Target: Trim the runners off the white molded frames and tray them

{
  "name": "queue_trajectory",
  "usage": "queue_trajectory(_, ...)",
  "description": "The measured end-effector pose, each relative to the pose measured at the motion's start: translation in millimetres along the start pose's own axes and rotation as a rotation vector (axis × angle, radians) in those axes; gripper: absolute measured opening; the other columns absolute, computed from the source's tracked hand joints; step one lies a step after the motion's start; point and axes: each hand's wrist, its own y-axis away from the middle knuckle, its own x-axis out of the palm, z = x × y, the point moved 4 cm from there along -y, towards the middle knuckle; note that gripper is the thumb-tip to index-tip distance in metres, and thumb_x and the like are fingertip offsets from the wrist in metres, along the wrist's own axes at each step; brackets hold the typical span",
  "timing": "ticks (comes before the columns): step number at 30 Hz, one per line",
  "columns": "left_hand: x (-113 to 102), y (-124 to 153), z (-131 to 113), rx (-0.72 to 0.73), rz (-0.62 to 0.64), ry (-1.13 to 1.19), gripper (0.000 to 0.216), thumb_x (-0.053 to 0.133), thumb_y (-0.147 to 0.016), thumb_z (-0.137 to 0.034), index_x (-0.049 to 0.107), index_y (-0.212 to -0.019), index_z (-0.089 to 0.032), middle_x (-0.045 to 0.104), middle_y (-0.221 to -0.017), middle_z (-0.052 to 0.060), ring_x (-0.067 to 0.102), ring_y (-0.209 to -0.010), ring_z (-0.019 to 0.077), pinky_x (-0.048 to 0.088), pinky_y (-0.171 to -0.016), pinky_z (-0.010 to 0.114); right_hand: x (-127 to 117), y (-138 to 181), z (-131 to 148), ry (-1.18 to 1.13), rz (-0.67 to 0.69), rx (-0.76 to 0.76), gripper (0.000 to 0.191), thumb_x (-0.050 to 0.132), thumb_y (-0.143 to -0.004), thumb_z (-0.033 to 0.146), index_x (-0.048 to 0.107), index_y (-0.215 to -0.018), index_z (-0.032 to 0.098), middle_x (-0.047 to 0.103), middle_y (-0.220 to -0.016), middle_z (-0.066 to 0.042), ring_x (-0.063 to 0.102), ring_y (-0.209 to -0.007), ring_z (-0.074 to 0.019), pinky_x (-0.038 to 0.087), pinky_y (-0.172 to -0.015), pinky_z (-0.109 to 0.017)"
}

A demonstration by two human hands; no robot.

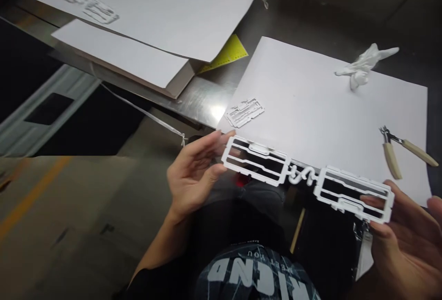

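Observation:
Between my two hands is a white plastic part made of two slotted frames (319, 188) joined by a curly runner. My left hand (193, 171) pinches the end of the left frame between thumb and fingers. The far end of the right frame is gripped by my right hand (407, 231), with fingers partly behind it. The part is held in the air in front of my body, by the table's near edge. Beyond my left fingers, small white slotted frames (245, 112) lie on a white sheet (304, 102).
Side cutters with beige handles (409, 146) lie open on the sheet at right. A crumpled white glove-like item (366, 65) lies farther back. At upper left, another white sheet (165, 10) bears more white frames (100, 11). A yellow sheet (229, 54) shows beneath it. White string (141, 109) hangs at the edge.

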Motion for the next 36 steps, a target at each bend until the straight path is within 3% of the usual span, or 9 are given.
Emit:
queue_trajectory(4, 0, -1, 1, 0.027, -0.02, -0.066, 0.054, 0.082, -0.098, -0.018, 0.071, -0.148, -0.032, 0.08, -0.14, 0.004, 0.082, -0.119, 0.0198, 0.067, -0.105, 0.023, 8, -1, 11, -0.043, 0.021, -0.149, 0.074, 0.097, -0.076, 0.024, 0.072, -0.144, 0.041, 0.079, -0.127, -0.001, 0.081, -0.1, -0.0349, 0.077, -0.076, -0.059)
queue_trajectory(13, 0, -1, 6, 0.043, -0.019, -0.148, 0.054, 0.08, -0.098, -0.019, 0.07, -0.149, -0.034, 0.079, -0.141, 0.003, 0.085, -0.105, 0.0194, 0.072, -0.097, 0.03, 10, -5, 7, -0.101, 0.047, -0.197, 0.079, 0.098, -0.073, 0.016, 0.072, -0.147, 0.031, 0.079, -0.129, -0.007, 0.081, -0.101, -0.0367, 0.077, -0.08, -0.058)
queue_trajectory(15, -1, -1, 6, 0.03, -0.017, -0.146, 0.052, 0.08, -0.099, -0.023, 0.07, -0.149, -0.035, 0.079, -0.142, 0.004, 0.084, -0.106, 0.0197, 0.071, -0.098, 0.031, 10, -8, 8, -0.094, 0.047, -0.223, 0.074, 0.096, -0.076, 0.017, 0.073, -0.145, 0.031, 0.079, -0.127, -0.007, 0.081, -0.096, -0.035, 0.075, -0.074, -0.055)
queue_trajectory(17, 0, -2, 4, -0.005, -0.02, -0.167, 0.044, 0.079, -0.1, -0.031, 0.075, -0.144, -0.034, 0.081, -0.136, 0.005, 0.083, -0.104, 0.0199, 0.071, -0.094, 0.031, 10, -11, 7, -0.063, 0.102, -0.221, 0.053, 0.092, -0.084, 0.025, 0.079, -0.135, 0.032, 0.08, -0.12, -0.008, 0.079, -0.09, -0.0326, 0.071, -0.07, -0.051)
queue_trajectory(20, 0, -3, 1, -0.154, -0.05, -0.284, 0.02, 0.077, -0.103, -0.037, 0.087, -0.117, -0.028, 0.085, -0.099, 0.003, 0.079, -0.084, 0.0138, 0.066, -0.076, 0.022, 9, -11, -3, 0.07, 0.226, -0.032, 0.01, 0.084, -0.095, 0.04, 0.086, -0.097, 0.031, 0.077, -0.093, -0.004, 0.072, -0.081, -0.0266, 0.059, -0.067, -0.04)
queue_trajectory(23, 3, -2, 4, -0.389, -0.045, -0.301, 0.017, 0.076, -0.103, -0.037, 0.087, -0.101, -0.024, 0.073, -0.067, -0.001, 0.068, -0.06, 0.0089, 0.056, -0.057, 0.017, 8, -1, -18, 0.175, 0.282, 0.266, 0.026, 0.08, -0.097, 0.051, 0.079, -0.085, 0.027, 0.072, -0.082, -0.002, 0.066, -0.072, -0.0218, 0.053, -0.061, -0.032)
queue_trajectory(27, 8, 0, 12, -0.606, -0.011, -0.116, 0.022, 0.08, -0.099, -0.043, 0.084, -0.103, -0.022, 0.068, -0.059, -0.003, 0.059, -0.049, 0.0082, 0.048, -0.046, 0.016, 12, 10, -22, 0.119, 0.262, 0.524, 0.035, 0.075, -0.098, 0.059, 0.075, -0.086, 0.025, 0.064, -0.071, -0.001, 0.056, -0.061, -0.0184, 0.046, -0.055, -0.03)
queue_trajectory(30, 11, 2, 15, -0.68, -0.013, 0.001, 0.023, 0.081, -0.099, -0.043, 0.081, -0.105, -0.021, 0.066, -0.057, -0.004, 0.057, -0.044, 0.0085, 0.047, -0.044, 0.018, 17, 8, -16, 0.073, 0.261, 0.596, 0.043, 0.076, -0.094, 0.062, 0.067, -0.075, 0.025, 0.055, -0.062, 0.0, 0.051, -0.059, -0.0178, 0.043, -0.056, -0.031)
queue_trajectory(36, 19, 0, 9, -0.724, 0.034, 0.193, 0.025, 0.078, -0.1, -0.046, 0.076, -0.106, -0.022, 0.066, -0.056, -0.005, 0.055, -0.041, 0.0092, 0.046, -0.044, 0.021, 13, 2, -23, 0.086, 0.119, 0.606, 0.043, 0.083, -0.086, 0.066, 0.072, -0.071, 0.028, 0.057, -0.064, -0.004, 0.049, -0.053, -0.0214, 0.031, -0.047, -0.037)
